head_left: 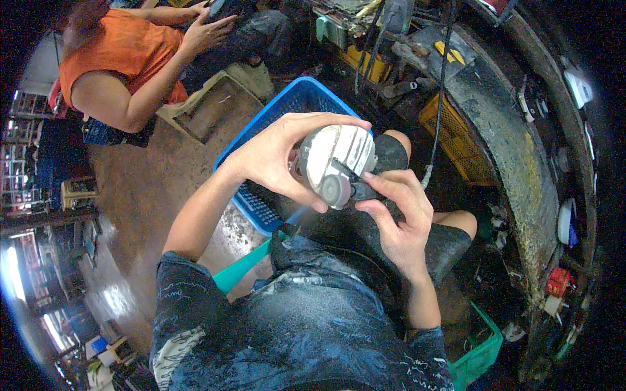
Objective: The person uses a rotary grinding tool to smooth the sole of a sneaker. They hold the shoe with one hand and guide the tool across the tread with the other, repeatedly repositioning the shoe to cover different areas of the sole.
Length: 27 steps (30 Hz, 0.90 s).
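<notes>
Above my lap, my left hand point(277, 153) is wrapped round a shiny silver round part point(324, 155), thumb low and fingers over its top. On the part's near side sits a small grey disc point(335, 191), with a thin dark piece lying across the bright face beside it. My right hand point(401, 215) pinches a small black piece point(362, 189) between thumb and fingertips, against the disc's right side. Whether that black piece is joined to the part I cannot tell. The part's underside is hidden by my left hand.
Beyond my hands stands a blue plastic crate point(339, 95). A green crate point(492, 339) shows low on the right, near a yellow crate point(456, 143) and a worn bench point(489, 98). A black cable point(441, 98) hangs there. At the upper left sits a person in orange point(140, 52).
</notes>
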Each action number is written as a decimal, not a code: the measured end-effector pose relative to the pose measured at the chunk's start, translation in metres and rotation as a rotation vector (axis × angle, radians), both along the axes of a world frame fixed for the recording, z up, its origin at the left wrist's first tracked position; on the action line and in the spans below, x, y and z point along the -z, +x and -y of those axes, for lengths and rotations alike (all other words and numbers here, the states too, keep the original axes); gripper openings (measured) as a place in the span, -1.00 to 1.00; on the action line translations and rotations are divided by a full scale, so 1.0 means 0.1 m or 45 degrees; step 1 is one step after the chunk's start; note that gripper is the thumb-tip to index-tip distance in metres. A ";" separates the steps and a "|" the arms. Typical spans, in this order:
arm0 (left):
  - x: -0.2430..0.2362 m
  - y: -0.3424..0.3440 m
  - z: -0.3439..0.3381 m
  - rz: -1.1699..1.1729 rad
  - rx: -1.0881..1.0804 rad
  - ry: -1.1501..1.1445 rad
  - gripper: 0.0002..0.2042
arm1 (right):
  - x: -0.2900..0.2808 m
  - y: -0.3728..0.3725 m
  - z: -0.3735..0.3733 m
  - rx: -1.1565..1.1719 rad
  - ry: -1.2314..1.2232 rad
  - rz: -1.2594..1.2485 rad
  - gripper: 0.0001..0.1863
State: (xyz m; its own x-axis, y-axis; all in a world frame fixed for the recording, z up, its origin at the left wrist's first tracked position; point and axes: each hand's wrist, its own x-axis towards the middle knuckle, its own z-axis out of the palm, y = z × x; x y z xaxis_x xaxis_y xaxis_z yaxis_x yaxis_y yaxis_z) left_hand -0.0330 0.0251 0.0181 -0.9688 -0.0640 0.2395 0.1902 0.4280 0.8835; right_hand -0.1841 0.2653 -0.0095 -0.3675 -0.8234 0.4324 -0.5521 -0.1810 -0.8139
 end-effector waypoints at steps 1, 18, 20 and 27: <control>0.00 0.00 0.00 -0.005 -0.002 -0.007 0.15 | 0.00 0.00 -0.01 -0.003 -0.009 -0.015 -0.55; 0.00 -0.01 -0.01 -0.021 0.009 0.040 0.13 | -0.01 -0.01 0.00 0.028 -0.012 -0.036 -0.63; 0.01 -0.01 -0.01 -0.028 0.012 0.029 0.13 | -0.01 -0.01 -0.02 0.039 0.011 -0.036 -0.63; 0.03 0.00 0.01 0.028 0.012 0.038 0.22 | 0.00 -0.10 0.08 0.084 -0.063 -0.003 -0.60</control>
State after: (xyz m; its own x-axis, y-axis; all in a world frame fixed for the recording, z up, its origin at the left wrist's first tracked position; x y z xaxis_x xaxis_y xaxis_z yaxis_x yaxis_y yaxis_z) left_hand -0.0333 0.0241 0.0151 -0.9744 -0.0620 0.2160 0.1740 0.3998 0.8999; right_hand -0.1937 0.2571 -0.0099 -0.4192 -0.7750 0.4730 -0.5658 -0.1844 -0.8037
